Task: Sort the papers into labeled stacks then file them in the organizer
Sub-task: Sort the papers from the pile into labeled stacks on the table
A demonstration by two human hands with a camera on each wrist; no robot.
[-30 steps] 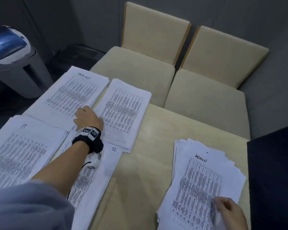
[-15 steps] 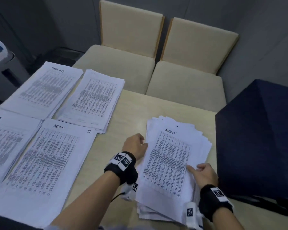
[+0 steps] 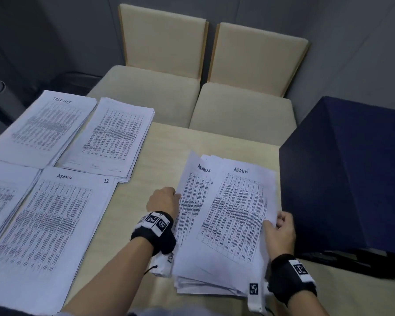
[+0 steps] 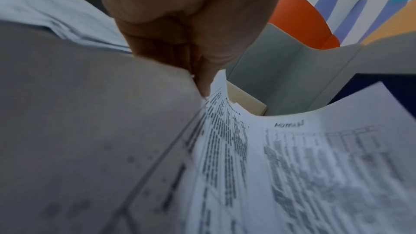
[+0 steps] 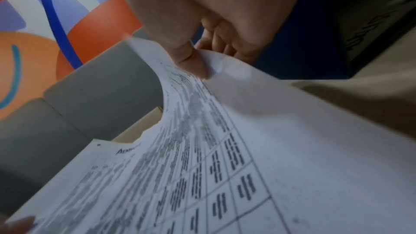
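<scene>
A loose pile of printed papers lies on the table's right half. My right hand pinches the right edge of its top sheet, headed ADMIN, with the thumb on top, and the sheet bows upward. My left hand grips the left edge of the sheet below, also headed ADMIN, fingers curled on it. Left of the pile lie the sorted stacks: ADMIN with a "12", TASK LIST, an unlabelled one and another at the far left.
A tall dark blue box stands on the table just right of the pile, close to my right hand. Two cream chairs are pushed against the far edge. A strip of bare wood separates the pile from the stacks.
My left hand left the sorted stacks and came to the pile's left edge. My right hand drew the top ADMIN sheet rightward, uncovering a second ADMIN sheet. The view swung right.
</scene>
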